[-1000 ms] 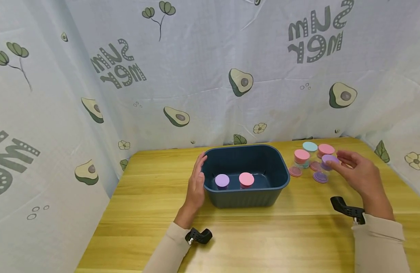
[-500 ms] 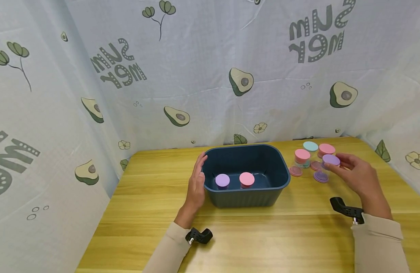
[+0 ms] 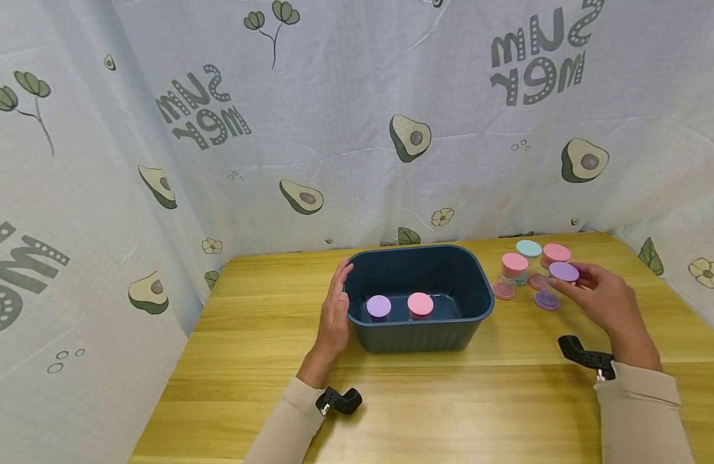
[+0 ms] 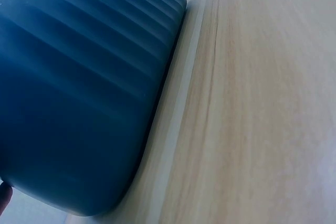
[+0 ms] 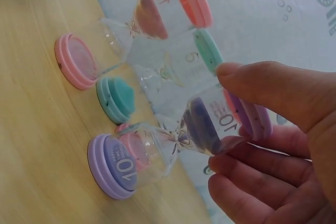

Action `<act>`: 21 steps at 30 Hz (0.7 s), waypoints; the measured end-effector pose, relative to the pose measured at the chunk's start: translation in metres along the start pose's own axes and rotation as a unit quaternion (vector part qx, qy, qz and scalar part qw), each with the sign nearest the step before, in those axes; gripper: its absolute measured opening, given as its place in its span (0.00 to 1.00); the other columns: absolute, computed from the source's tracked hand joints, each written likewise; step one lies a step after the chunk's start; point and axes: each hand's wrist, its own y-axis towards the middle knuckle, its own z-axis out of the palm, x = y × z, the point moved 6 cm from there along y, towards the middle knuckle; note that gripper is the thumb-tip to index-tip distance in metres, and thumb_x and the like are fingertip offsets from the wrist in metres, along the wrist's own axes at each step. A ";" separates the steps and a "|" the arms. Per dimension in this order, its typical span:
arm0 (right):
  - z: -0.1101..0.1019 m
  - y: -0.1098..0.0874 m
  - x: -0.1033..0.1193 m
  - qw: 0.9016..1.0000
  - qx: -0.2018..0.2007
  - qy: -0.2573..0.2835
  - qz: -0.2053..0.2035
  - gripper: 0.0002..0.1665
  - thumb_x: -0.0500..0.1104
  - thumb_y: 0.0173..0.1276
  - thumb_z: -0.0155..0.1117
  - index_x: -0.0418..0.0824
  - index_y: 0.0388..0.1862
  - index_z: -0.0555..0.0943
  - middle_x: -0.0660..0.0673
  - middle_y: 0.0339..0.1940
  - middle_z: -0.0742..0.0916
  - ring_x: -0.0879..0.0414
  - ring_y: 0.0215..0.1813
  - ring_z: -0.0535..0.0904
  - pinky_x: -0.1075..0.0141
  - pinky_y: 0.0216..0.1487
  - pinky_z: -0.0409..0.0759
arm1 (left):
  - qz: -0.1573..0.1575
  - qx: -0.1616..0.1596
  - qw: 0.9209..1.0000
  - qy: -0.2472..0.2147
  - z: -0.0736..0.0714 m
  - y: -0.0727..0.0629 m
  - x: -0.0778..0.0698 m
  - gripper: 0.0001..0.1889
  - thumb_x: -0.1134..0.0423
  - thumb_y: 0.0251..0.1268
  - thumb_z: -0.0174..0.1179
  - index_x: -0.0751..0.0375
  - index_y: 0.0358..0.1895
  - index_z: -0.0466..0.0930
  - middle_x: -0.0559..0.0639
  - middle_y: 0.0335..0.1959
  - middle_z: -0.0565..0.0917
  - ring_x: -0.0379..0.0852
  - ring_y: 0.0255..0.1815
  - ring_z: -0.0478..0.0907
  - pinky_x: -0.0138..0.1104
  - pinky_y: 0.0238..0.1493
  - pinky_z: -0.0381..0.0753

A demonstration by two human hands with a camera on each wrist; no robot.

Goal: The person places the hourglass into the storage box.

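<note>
My right hand holds a purple-capped sand timer by its top end, thumb on one side and fingers on the other. In the right wrist view this timer shows purple sand in both glass bulbs, a printed 10, and its lower cap close to the tabletop. Beside it stand a pink sand timer and a teal one; a further pink cap shows behind the glass. My left hand rests with straight fingers against the left end of a dark blue bin.
Inside the bin stand a purple-capped timer and a pink-capped timer, both toward its front wall. The bin sits mid-table on the wooden tabletop. A printed curtain hangs right behind the table's back edge.
My right hand has shifted slightly left, its fingers now settled around the purple timer's top. The left hand and the bin have stayed put.
</note>
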 end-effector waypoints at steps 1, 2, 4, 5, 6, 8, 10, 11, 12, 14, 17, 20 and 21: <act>0.000 -0.001 0.000 1.000 -0.001 -0.002 0.003 0.46 0.60 0.64 0.63 0.25 0.65 0.67 0.22 0.56 0.77 0.29 0.56 0.72 0.80 0.26 0.67 | 0.000 0.001 1.000 0.000 0.000 0.000 0.000 0.27 0.77 0.63 0.32 0.79 0.68 0.59 0.69 0.72 0.57 0.65 0.74 0.53 0.57 0.70 0.53; 0.000 -0.001 0.000 1.000 -0.001 -0.002 0.005 0.46 0.60 0.64 0.63 0.25 0.65 0.67 0.22 0.56 0.76 0.29 0.56 0.72 0.80 0.26 0.67 | -0.001 0.001 1.000 0.000 0.000 -0.001 0.000 0.27 0.77 0.63 0.32 0.79 0.68 0.59 0.69 0.73 0.57 0.65 0.74 0.53 0.57 0.70 0.53; 0.000 -0.003 0.000 1.000 -0.002 -0.003 0.008 0.46 0.61 0.64 0.62 0.24 0.65 0.66 0.22 0.56 0.76 0.29 0.56 0.72 0.79 0.27 0.67 | 0.000 0.001 1.000 0.001 0.000 -0.001 0.001 0.27 0.77 0.63 0.32 0.79 0.68 0.59 0.69 0.73 0.57 0.65 0.74 0.53 0.57 0.70 0.53; 0.000 -0.003 0.000 1.000 -0.002 -0.003 0.009 0.46 0.60 0.64 0.62 0.24 0.65 0.66 0.21 0.56 0.76 0.29 0.56 0.72 0.78 0.27 0.67 | -0.001 0.002 1.000 0.001 0.000 -0.001 0.001 0.27 0.77 0.63 0.32 0.79 0.68 0.59 0.68 0.73 0.57 0.65 0.74 0.53 0.57 0.70 0.53; 0.000 -0.003 0.000 1.000 -0.002 -0.003 0.008 0.46 0.60 0.65 0.62 0.24 0.65 0.66 0.21 0.56 0.77 0.29 0.56 0.73 0.78 0.27 0.68 | 0.000 0.002 1.000 0.002 0.000 -0.002 0.001 0.27 0.77 0.63 0.32 0.79 0.68 0.59 0.68 0.73 0.57 0.65 0.74 0.53 0.57 0.70 0.53; 0.001 -0.004 0.001 1.000 -0.003 -0.001 0.007 0.46 0.60 0.65 0.62 0.24 0.65 0.66 0.21 0.55 0.77 0.29 0.55 0.73 0.79 0.27 0.67 | 0.000 0.002 1.000 0.002 0.000 -0.002 0.001 0.27 0.77 0.64 0.32 0.79 0.68 0.59 0.68 0.73 0.57 0.65 0.74 0.53 0.57 0.70 0.54; 0.001 -0.005 0.001 1.000 -0.003 0.001 0.005 0.45 0.59 0.65 0.62 0.23 0.64 0.67 0.21 0.55 0.77 0.29 0.55 0.74 0.81 0.26 0.67 | 0.002 0.002 1.000 0.003 0.000 -0.002 0.002 0.27 0.77 0.64 0.32 0.79 0.67 0.59 0.68 0.73 0.57 0.66 0.73 0.53 0.57 0.69 0.54; 0.001 -0.005 0.001 1.000 -0.003 0.003 0.004 0.45 0.59 0.65 0.62 0.23 0.64 0.67 0.21 0.55 0.77 0.29 0.55 0.74 0.81 0.26 0.67 | 0.003 0.002 1.000 0.003 0.000 -0.003 0.002 0.27 0.77 0.63 0.32 0.79 0.67 0.59 0.68 0.73 0.57 0.66 0.73 0.53 0.58 0.69 0.54; 0.001 -0.005 0.001 1.000 -0.004 0.003 0.002 0.45 0.58 0.65 0.63 0.23 0.64 0.67 0.21 0.55 0.77 0.29 0.54 0.74 0.81 0.26 0.67 | 0.005 0.002 1.000 0.002 0.000 -0.003 0.001 0.27 0.77 0.63 0.32 0.79 0.67 0.59 0.69 0.73 0.58 0.66 0.73 0.53 0.58 0.69 0.54; 0.001 -0.006 0.001 1.000 -0.005 0.001 0.002 0.45 0.59 0.65 0.63 0.23 0.64 0.67 0.21 0.54 0.78 0.30 0.54 0.74 0.81 0.26 0.68 | 0.007 0.002 1.000 0.002 -0.001 -0.004 0.001 0.27 0.77 0.63 0.32 0.80 0.67 0.59 0.69 0.73 0.58 0.67 0.73 0.53 0.58 0.69 0.54; 0.002 -0.007 0.001 1.000 -0.007 -0.002 0.000 0.44 0.59 0.65 0.62 0.24 0.63 0.68 0.22 0.53 0.78 0.31 0.53 0.75 0.80 0.26 0.68 | 0.008 0.001 1.000 0.001 -0.001 -0.005 0.001 0.27 0.77 0.63 0.32 0.80 0.67 0.59 0.69 0.73 0.57 0.67 0.73 0.53 0.58 0.69 0.54; 0.002 -0.008 0.000 1.000 -0.006 0.001 -0.003 0.44 0.59 0.65 0.62 0.23 0.63 0.68 0.22 0.53 0.78 0.31 0.52 0.75 0.80 0.25 0.68 | 0.005 0.001 1.000 0.001 -0.001 -0.005 0.001 0.27 0.77 0.63 0.32 0.80 0.67 0.58 0.68 0.73 0.57 0.66 0.74 0.52 0.58 0.69 0.54; 0.002 -0.008 0.000 1.000 -0.007 0.001 -0.004 0.44 0.59 0.65 0.62 0.23 0.63 0.68 0.22 0.53 0.78 0.31 0.52 0.75 0.80 0.25 0.68 | 0.004 0.001 1.000 0.000 -0.001 -0.005 0.001 0.27 0.77 0.63 0.32 0.80 0.67 0.58 0.69 0.73 0.57 0.66 0.74 0.52 0.59 0.69 0.54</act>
